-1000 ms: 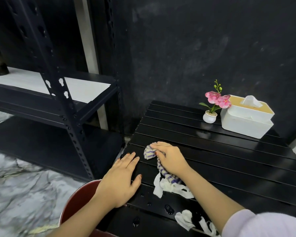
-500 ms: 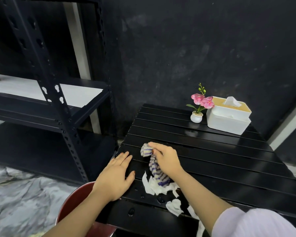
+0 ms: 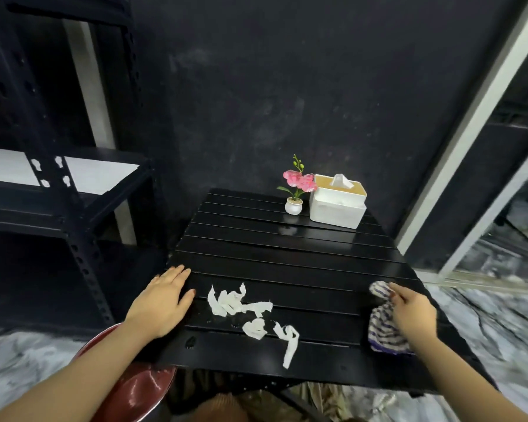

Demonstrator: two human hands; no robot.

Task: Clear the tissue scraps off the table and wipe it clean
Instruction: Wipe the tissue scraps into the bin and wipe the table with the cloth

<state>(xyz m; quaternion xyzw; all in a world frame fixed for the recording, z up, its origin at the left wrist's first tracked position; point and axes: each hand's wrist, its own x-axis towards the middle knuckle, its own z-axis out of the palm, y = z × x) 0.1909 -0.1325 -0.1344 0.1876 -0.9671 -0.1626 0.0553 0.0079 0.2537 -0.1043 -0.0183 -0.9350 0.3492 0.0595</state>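
Note:
Several white tissue scraps (image 3: 237,303) lie near the front edge of the black slatted table (image 3: 287,254); one long scrap (image 3: 288,342) hangs toward the edge. My right hand (image 3: 413,312) presses a white and purple striped cloth (image 3: 383,327) flat on the table's right side, fingers resting on top of it. My left hand (image 3: 162,301) lies palm down with fingers spread at the table's front left corner, holding nothing.
A small white pot with pink flowers (image 3: 294,193) and a white tissue box (image 3: 337,201) stand at the table's far edge. A red bin (image 3: 134,388) sits below the front left corner. A dark metal shelf rack (image 3: 61,193) stands to the left.
My right hand has slid the striped cloth from the left-middle of the table across to the right side, leaving the tissue scraps uncovered. The camera has pulled back. My left hand stayed put.

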